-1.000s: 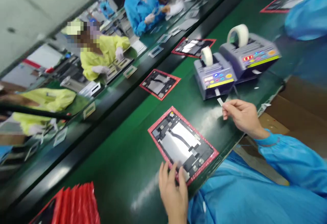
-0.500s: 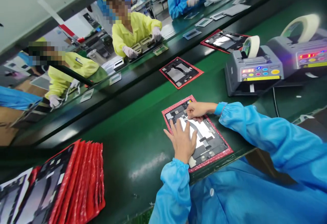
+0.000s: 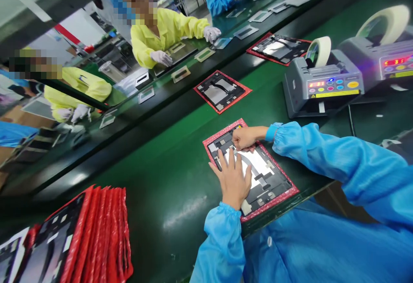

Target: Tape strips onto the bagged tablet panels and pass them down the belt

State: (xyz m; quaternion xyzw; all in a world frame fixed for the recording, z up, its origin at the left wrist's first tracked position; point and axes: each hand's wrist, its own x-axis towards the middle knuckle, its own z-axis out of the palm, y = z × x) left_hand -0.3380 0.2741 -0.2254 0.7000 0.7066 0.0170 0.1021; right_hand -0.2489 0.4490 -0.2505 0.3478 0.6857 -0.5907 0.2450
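Observation:
A flat black and silver panel [image 3: 274, 183] lies on a pink-red bubble sheet [image 3: 222, 131] near the front edge of the green table [image 3: 161, 188]. My left hand [image 3: 234, 178] rests on the panel's left part, palm down with its fingers spread. Near the panel's upper edge, my right hand [image 3: 244, 138] is closed, its curled fingertips touching the surface. Whatever those fingers may pinch is hidden beneath them.
Red bubble sheets with panels [image 3: 97, 231] stand stacked at the lower left. Two more panels on red sheets, one nearer [image 3: 219, 90] and one farther [image 3: 277, 48], lie beyond. Tape dispensers [image 3: 322, 85] stand at right. Co-workers [image 3: 164, 29] sit across the line.
The camera view has shifted slightly. Both my hands stay on the panel in nearly the same places. Across the line, a co-worker's gloved hand has moved outward to the right.

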